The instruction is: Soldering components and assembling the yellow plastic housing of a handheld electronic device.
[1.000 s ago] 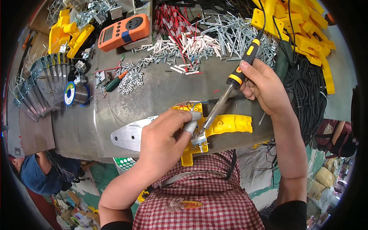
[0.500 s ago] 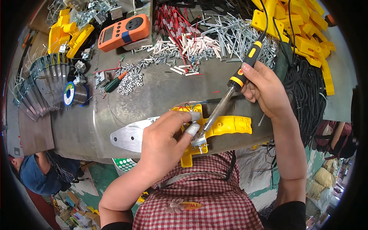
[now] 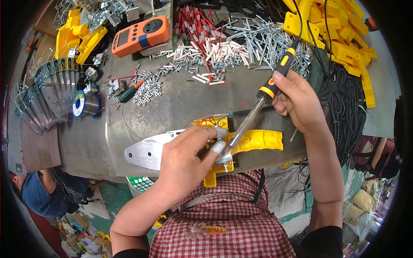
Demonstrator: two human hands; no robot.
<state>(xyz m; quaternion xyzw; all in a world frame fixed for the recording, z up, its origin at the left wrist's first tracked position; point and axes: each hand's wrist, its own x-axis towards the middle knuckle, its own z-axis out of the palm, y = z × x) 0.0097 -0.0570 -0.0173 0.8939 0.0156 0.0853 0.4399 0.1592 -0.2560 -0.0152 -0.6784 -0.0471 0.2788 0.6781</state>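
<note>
Right fingers point(image 3: 278, 77) grip the soldering iron point(image 3: 267, 92), likely light, best held by its handle. Left fingers point(image 3: 218, 147) overlie the yellow housing point(image 3: 258, 140), grip unclear.

Soldering iron point(image 3: 267, 92): black handle with yellow bands, silver barrel. Plastic part point(image 3: 256, 141): uniform yellow. Metal plate point(image 3: 140, 150): silver-grey with dark holes. Finger covers point(image 3: 217, 147): greyish white. Apron point(image 3: 223, 241): red-and-white check — small, regular squares. Worktop point(image 3: 180, 96): dull grey — mottled lighter and darker. Box point(image 3: 137, 39): orange shell, one blue band, dark dial. Spool point(image 3: 90, 105): blue rim, grey wire. Screwdriver point(image 3: 128, 94): dark green and orange. Nuts point(image 3: 147, 91): bright silver. Cords point(image 3: 344, 107): black. Container point(image 3: 140, 183): green with white dots.
</note>
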